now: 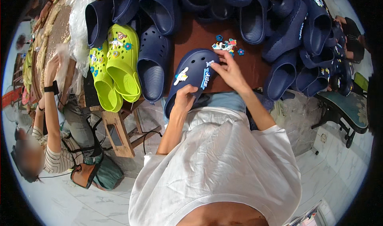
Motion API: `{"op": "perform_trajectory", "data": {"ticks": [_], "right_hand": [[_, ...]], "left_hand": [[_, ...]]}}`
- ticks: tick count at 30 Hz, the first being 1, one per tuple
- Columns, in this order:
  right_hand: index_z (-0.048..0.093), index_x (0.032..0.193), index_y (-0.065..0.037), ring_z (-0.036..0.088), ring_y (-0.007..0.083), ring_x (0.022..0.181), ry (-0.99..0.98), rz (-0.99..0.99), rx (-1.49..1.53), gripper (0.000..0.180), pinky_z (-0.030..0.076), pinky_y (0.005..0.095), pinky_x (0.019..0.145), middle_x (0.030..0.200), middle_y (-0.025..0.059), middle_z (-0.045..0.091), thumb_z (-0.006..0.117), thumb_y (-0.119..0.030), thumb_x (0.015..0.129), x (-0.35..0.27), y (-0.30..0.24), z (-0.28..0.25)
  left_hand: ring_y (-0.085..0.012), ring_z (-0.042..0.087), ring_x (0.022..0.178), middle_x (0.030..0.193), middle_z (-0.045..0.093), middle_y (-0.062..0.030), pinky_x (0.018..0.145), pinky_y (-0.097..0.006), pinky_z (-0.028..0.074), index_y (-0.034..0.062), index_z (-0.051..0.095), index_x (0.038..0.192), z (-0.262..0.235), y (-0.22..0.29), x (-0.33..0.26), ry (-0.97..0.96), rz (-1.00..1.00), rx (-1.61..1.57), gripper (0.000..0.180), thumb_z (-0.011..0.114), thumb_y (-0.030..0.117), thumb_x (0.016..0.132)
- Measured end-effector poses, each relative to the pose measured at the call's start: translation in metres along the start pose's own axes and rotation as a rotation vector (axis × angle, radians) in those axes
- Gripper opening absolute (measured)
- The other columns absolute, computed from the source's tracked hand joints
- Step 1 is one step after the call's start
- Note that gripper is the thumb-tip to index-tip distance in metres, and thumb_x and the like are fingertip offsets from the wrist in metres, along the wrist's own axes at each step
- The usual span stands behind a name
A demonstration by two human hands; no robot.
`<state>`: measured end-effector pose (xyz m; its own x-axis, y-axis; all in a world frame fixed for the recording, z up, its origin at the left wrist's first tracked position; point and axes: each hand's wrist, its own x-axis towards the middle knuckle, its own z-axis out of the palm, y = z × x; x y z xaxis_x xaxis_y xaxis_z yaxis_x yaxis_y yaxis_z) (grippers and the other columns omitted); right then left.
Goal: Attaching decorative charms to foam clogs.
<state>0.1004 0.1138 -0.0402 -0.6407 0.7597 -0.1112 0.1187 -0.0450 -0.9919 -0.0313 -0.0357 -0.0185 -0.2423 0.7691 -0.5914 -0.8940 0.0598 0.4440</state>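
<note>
Navy clog (193, 72) lies over the table's (191, 34) near edge, left hand (186, 98) curled round its rim, right hand (230, 72) part-open, fingertips at a white charm (210, 63), grip unclear; firm backing underneath should steady fingertip pressure.

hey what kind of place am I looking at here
Probably a small footwear workshop: navy clogs crowd the brown tabletop, loose colourful charms lie in a small pile, and a lime-green pair already carries charms.

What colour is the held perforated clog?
The perforated clog is navy blue, clearest in the head view.
</note>
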Motion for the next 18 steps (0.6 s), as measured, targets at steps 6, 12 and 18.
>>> {"op": "perform_trajectory", "data": {"ticks": [6, 12, 18], "right_hand": [[0.052, 0.123, -0.004, 0.058, 0.0196, 0.106, 0.162, -0.060, -0.265, 0.033, 0.051, 0.0307, 0.080, 0.118, 0.0107, 0.057, 0.059, -0.011, 0.092, -0.016, -0.008, -0.003], [0.059, 0.107, -0.006, 0.061, 0.0305, 0.082, 0.438, -0.150, -0.720, 0.020, 0.048, 0.0410, 0.073, 0.095, 0.0144, 0.058, 0.057, -0.008, 0.088, -0.010, 0.002, -0.063], [0.061, 0.107, -0.006, 0.059, 0.0307, 0.085, 0.394, -0.198, -0.891, 0.021, 0.047, 0.0409, 0.077, 0.094, 0.0139, 0.058, 0.061, -0.012, 0.086, 0.000, 0.011, -0.077]], "left_hand": [[-0.0241, 0.058, 0.096, 0.104, 0.060, -0.0101, 0.088, -0.036, 0.046, -0.0023, 0.055, 0.110, -0.002, -0.001, -0.001, 0.032, 0.015, -0.060, 0.043, 0.055, -0.003, 0.066], [-0.0253, 0.057, 0.098, 0.107, 0.060, -0.0102, 0.091, -0.037, 0.045, -0.0022, 0.054, 0.111, -0.002, -0.001, -0.001, 0.055, 0.012, -0.099, 0.045, 0.055, -0.004, 0.065], [-0.0256, 0.057, 0.101, 0.108, 0.059, -0.0103, 0.092, -0.038, 0.044, -0.0012, 0.054, 0.111, -0.001, -0.002, -0.002, 0.047, 0.030, -0.078, 0.046, 0.055, -0.004, 0.066]]}}
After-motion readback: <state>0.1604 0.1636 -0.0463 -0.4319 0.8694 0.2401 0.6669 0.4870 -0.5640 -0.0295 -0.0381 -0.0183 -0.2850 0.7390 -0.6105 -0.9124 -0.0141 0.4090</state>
